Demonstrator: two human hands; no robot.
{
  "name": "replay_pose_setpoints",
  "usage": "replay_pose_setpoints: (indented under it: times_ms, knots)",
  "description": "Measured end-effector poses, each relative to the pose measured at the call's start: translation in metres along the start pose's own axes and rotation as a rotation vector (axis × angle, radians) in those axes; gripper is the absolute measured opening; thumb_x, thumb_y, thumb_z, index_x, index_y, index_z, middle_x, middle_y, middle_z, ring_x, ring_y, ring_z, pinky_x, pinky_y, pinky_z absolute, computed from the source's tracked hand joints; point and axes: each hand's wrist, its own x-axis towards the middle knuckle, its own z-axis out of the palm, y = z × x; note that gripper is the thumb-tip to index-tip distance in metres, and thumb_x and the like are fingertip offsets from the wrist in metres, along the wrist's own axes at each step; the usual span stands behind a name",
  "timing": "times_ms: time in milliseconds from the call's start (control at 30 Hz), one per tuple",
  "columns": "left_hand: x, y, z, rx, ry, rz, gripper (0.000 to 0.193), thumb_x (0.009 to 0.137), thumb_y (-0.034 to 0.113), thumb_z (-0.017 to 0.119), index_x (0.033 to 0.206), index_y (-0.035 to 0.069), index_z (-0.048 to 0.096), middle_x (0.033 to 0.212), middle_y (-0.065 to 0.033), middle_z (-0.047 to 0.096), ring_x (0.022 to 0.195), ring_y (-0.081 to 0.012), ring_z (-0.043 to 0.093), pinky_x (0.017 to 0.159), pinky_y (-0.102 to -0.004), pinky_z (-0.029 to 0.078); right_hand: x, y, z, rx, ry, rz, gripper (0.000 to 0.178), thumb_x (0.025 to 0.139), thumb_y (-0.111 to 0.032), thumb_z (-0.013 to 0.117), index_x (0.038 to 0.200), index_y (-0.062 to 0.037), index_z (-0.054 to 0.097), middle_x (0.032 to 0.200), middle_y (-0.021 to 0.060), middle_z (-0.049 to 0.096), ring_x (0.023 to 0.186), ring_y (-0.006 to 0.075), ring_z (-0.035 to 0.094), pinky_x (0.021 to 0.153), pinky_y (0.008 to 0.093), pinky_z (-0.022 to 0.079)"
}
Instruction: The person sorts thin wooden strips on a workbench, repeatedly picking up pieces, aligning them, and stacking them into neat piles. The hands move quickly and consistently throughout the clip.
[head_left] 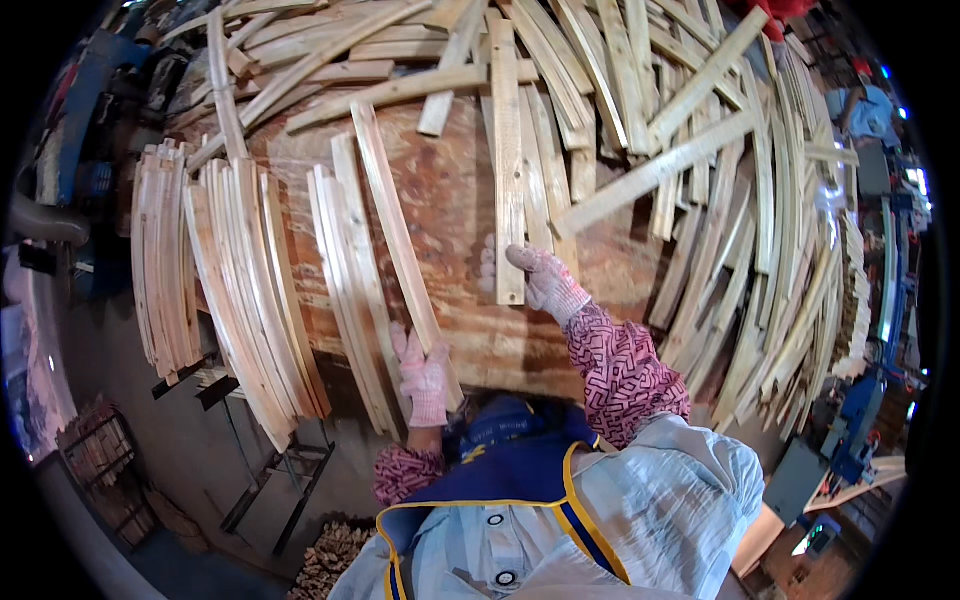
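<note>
My right hand [548, 282], in a pale knit glove, grips the near end of a long wooden strip [508, 160] by its right edge. The thumb lies on top and the fingers underneath are hidden. That strip points away from me over the workbench [455, 200]. In a matching glove, my left hand [422, 378] is closed at the near end of another wooden strip [395, 225], which leans away to the left. Its thumb side rests on the wood. Close to the left hand lie a few more strips [350, 290] side by side.
Sorted bundles of strips [235, 290] overhang the bench's front left edge, above a black metal stand [285, 480]. Loose strips [340, 60] cross each other along the far side. A dense pile of strips [740, 250] fills the right side, with machinery [850, 440] beyond.
</note>
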Motion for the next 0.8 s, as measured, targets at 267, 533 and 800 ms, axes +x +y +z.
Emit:
replay_pose_setpoints:
  times_ms: [267,533,800]
  knots:
    - [-0.001,-0.027,-0.016,-0.092,-0.041,-0.093,0.059,0.079,0.017,0.071,0.134,0.004,0.052,0.144,-0.017,0.042,0.131,-0.0327,0.042,0.11,-0.0356,0.034,-0.049,0.024,0.009,0.019,0.217,0.015,0.037,0.098,-0.028,0.05,0.126,-0.0037,0.052,0.097,0.012,0.062,0.084,0.0273,0.065,0.07,0.0452,0.059]
    - [-0.015,-0.029,-0.002,0.252,-0.093,0.024,0.055,0.082,0.016,0.068,0.133,0.004,0.052,0.13,-0.0185,0.05,0.122,-0.0336,0.048,0.105,-0.0376,0.04,-0.063,0.052,-0.002,-1.133,0.148,-0.326,0.057,0.081,-0.005,0.067,0.134,-0.0009,0.047,0.115,0.0091,0.063,0.105,0.0215,0.058,0.093,0.0325,0.048]
    - [0.008,0.015,0.021,0.387,-0.121,-0.099,0.071,0.08,0.044,0.068,0.139,0.012,0.044,0.125,-0.0172,0.051,0.11,-0.0358,0.055,0.094,-0.043,0.047,-0.011,0.088,0.008,-2.122,-0.503,-0.008,0.038,0.085,-0.022,0.06,0.118,-0.0052,0.058,0.109,0.0223,0.063,0.096,0.0332,0.064,0.079,0.0398,0.054]
